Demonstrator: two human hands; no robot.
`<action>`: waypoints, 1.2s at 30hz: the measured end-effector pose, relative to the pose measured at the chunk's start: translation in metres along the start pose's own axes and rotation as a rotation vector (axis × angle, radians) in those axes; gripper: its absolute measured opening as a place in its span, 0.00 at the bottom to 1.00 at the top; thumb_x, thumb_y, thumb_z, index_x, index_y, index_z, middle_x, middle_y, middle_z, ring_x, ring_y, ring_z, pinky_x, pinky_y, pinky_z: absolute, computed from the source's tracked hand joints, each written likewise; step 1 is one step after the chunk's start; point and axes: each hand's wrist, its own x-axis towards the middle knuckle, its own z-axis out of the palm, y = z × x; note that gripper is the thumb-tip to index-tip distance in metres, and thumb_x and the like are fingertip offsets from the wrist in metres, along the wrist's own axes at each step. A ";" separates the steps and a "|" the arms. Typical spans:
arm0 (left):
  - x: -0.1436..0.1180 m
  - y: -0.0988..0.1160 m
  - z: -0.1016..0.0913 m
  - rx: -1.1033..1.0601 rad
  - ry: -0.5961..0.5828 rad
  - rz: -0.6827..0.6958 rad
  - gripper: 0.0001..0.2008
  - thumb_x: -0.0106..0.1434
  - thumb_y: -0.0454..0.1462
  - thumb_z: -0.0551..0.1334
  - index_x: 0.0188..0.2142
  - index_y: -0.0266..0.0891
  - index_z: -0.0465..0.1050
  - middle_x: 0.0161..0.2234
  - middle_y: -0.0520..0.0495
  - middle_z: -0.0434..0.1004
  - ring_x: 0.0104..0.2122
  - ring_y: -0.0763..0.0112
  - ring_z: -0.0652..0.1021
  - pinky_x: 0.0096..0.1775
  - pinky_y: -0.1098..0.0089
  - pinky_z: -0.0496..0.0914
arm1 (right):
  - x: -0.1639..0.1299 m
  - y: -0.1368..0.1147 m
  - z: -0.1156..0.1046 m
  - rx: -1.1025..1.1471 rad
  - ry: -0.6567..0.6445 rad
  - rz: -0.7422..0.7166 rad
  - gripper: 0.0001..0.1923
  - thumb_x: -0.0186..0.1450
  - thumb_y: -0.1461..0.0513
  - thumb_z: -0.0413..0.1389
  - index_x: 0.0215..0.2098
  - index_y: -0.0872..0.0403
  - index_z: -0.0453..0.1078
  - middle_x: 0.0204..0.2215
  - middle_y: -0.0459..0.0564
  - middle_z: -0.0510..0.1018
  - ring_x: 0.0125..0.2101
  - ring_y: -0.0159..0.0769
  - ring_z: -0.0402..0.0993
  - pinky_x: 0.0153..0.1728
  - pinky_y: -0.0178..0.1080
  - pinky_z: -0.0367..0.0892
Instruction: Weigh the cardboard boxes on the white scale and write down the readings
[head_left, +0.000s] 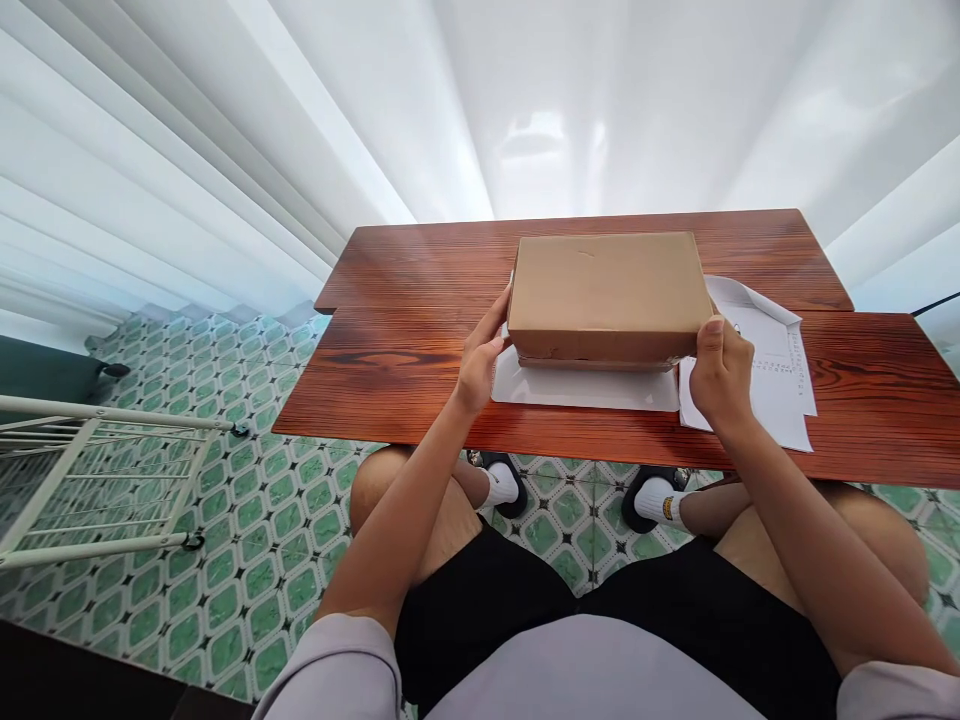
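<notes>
Wooden table (397,375), cardboard box (607,285), broad face up, long axis crosswise, hands (478,370) gripping ends

Reddish-brown wooden table (390,355), pleated white curtains (525,110) behind it aglow with soft light, green-and-white patterned floor tiles (262,500) beneath and around it, cream wire rack (112,413) with black casters (193,541) left of it

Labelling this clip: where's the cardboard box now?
In the head view, the cardboard box is right of centre, held between the left hand and right hand, over a flat white item on the wooden table.
</notes>
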 end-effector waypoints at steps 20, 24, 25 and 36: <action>-0.004 -0.008 -0.006 0.033 -0.032 0.014 0.29 0.66 0.47 0.59 0.66 0.49 0.68 0.68 0.46 0.66 0.69 0.51 0.64 0.58 0.59 0.72 | 0.000 0.000 -0.003 -0.007 0.005 -0.086 0.37 0.76 0.39 0.34 0.54 0.49 0.77 0.44 0.62 0.82 0.45 0.60 0.77 0.45 0.56 0.68; -0.007 -0.003 -0.004 0.146 0.043 0.108 0.24 0.70 0.45 0.56 0.64 0.49 0.70 0.65 0.46 0.69 0.66 0.55 0.67 0.58 0.60 0.72 | 0.002 0.000 -0.002 0.097 0.092 -0.154 0.34 0.76 0.40 0.35 0.65 0.45 0.69 0.59 0.61 0.74 0.56 0.62 0.72 0.56 0.60 0.66; -0.008 -0.001 -0.003 0.210 0.088 0.171 0.22 0.71 0.45 0.55 0.62 0.49 0.72 0.63 0.45 0.70 0.65 0.55 0.68 0.58 0.59 0.71 | 0.003 0.000 -0.001 0.124 0.168 -0.157 0.33 0.76 0.39 0.36 0.64 0.44 0.69 0.58 0.61 0.74 0.54 0.62 0.73 0.54 0.60 0.68; -0.066 0.019 0.002 0.479 0.392 0.143 0.25 0.70 0.55 0.54 0.57 0.46 0.73 0.53 0.40 0.71 0.63 0.46 0.65 0.61 0.50 0.65 | -0.026 -0.027 0.003 0.077 0.173 -0.979 0.13 0.78 0.59 0.47 0.35 0.47 0.67 0.23 0.46 0.69 0.24 0.38 0.71 0.26 0.44 0.68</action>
